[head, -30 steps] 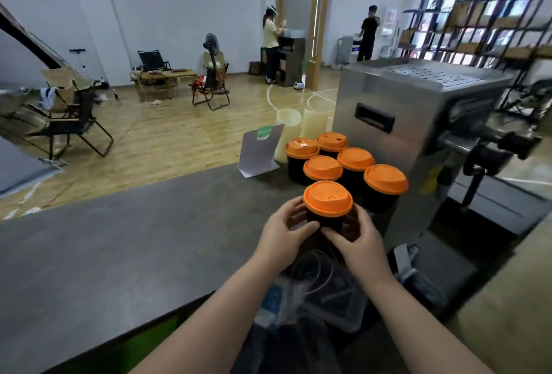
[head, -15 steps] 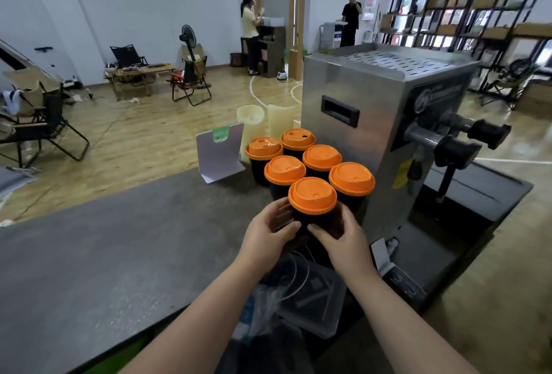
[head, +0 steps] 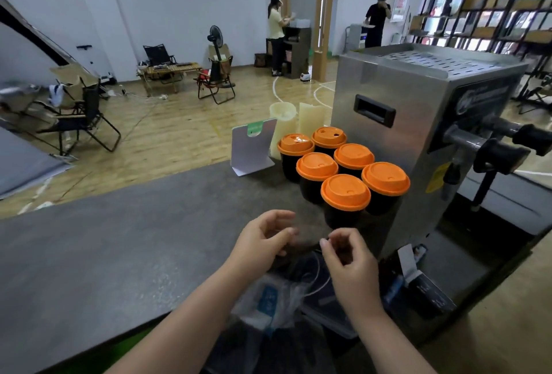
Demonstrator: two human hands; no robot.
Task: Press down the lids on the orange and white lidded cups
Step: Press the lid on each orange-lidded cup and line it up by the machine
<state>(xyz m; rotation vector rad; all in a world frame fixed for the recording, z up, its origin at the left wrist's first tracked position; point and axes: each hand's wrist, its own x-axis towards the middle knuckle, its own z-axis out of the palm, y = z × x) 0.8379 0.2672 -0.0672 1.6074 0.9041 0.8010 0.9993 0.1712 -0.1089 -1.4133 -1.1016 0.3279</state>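
Observation:
Several black cups with orange lids stand clustered on the grey counter [head: 119,239], beside a steel machine. The nearest cup [head: 345,194] stands upright at the front of the cluster with its lid on. My left hand [head: 263,236] hovers just in front of it to the left, fingers relaxed and holding nothing. Just below that cup my right hand [head: 346,257] hangs with loosely curled fingers, also holding nothing. Neither hand touches a cup. No white-lidded cup is in view.
The steel machine [head: 418,123], with black tap handles [head: 501,152], stands right of the cups. A white sign stand [head: 252,146] and two pale yellow containers [head: 282,123] sit behind them. A plastic bag [head: 277,299] and a clear box lie below my hands. Two people stand far back.
Both hands held the sides of the nearest orange-lidded cup; they have let go and drawn back toward me. The cup stays where it was.

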